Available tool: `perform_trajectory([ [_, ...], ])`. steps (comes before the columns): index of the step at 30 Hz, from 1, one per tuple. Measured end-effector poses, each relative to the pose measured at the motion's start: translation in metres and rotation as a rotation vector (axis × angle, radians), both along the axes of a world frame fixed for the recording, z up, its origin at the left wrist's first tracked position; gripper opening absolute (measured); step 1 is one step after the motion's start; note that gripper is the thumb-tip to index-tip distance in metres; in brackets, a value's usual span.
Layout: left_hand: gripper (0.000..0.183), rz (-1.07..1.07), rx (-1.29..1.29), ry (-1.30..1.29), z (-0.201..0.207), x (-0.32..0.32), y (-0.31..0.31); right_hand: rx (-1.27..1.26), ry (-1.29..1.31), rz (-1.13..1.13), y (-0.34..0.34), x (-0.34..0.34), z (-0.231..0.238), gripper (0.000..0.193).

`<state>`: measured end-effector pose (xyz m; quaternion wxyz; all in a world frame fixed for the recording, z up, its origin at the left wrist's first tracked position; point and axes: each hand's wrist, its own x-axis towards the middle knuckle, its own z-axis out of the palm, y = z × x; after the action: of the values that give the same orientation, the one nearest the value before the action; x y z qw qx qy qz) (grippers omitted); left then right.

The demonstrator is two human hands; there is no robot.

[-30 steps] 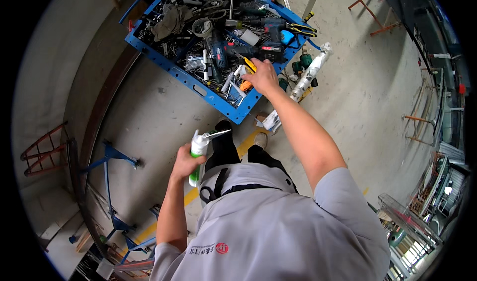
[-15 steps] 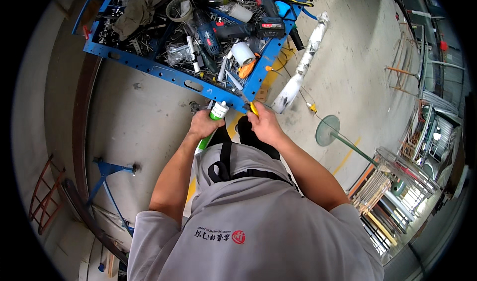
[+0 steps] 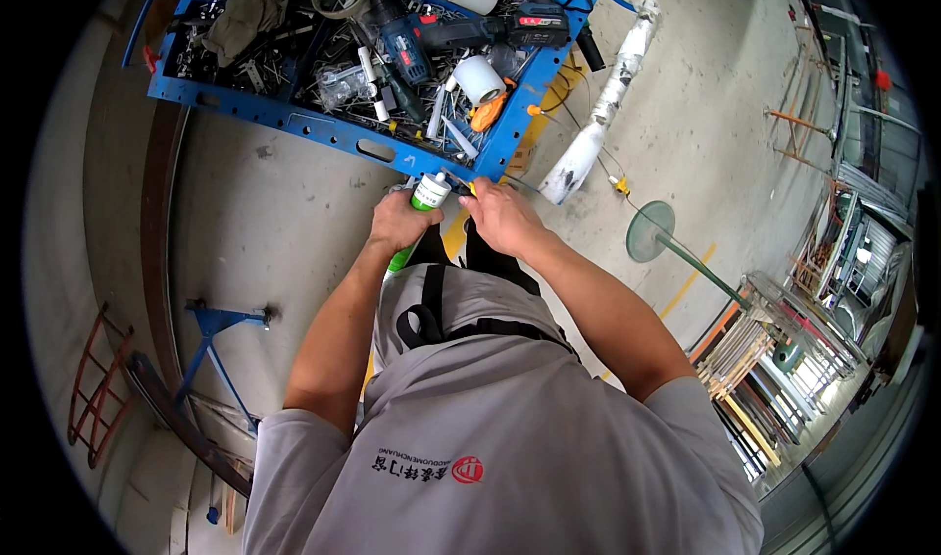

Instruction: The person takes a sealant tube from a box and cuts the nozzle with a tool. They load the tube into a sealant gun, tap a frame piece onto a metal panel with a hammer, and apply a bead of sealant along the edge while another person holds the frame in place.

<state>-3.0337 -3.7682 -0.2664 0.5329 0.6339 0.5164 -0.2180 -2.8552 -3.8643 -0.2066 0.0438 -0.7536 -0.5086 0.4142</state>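
Note:
My left hand point(image 3: 400, 222) is wrapped around a white-and-green sealant cartridge point(image 3: 429, 194), which stands tilted with its short white tip upward. Closed on a yellow-handled knife point(image 3: 472, 189), my right hand point(image 3: 506, 220) is just right of the cartridge. The knife's thin blade points left at the cartridge tip; whether the two touch I cannot make out. Most of the knife's handle is hidden by my fingers. Both hands are close below the near corner of a blue metal tool cart point(image 3: 338, 133).
In the cart lie a cordless drill point(image 3: 402, 50), a white roll point(image 3: 478, 80), an orange tool point(image 3: 487, 114), nozzles and many loose screws. A long white-wrapped bundle point(image 3: 598, 133) stands to the right. Further off are a round-based stand point(image 3: 650, 231) and a blue metal stand point(image 3: 223, 320).
My right hand has moved left, bringing the knife from beside the cartridge to its tip. Both hands and the cart's near edge sit slightly higher in the view.

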Motion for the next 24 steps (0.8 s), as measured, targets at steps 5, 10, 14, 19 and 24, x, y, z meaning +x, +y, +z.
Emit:
perform_trajectory([
  [5,0.057,0.022,-0.008,0.012,0.000,0.001,-0.002,-0.121,-0.027,0.031,0.003,0.001,-0.004,0.036],
  [10,0.057,0.027,0.015,-0.018,-0.001,0.001,-0.004,-0.006,-0.116,0.169,-0.001,-0.001,-0.010,0.032],
  [14,0.057,0.012,0.019,0.000,0.000,0.002,-0.003,0.032,-0.188,0.294,-0.002,0.000,-0.015,0.030],
  [19,0.055,0.007,-0.019,0.050,0.007,0.005,0.000,-0.014,-0.227,0.327,0.004,-0.001,-0.004,0.028],
  [24,0.056,0.030,0.020,0.025,0.004,0.004,-0.003,0.011,-0.240,0.322,0.003,-0.002,-0.005,0.020],
])
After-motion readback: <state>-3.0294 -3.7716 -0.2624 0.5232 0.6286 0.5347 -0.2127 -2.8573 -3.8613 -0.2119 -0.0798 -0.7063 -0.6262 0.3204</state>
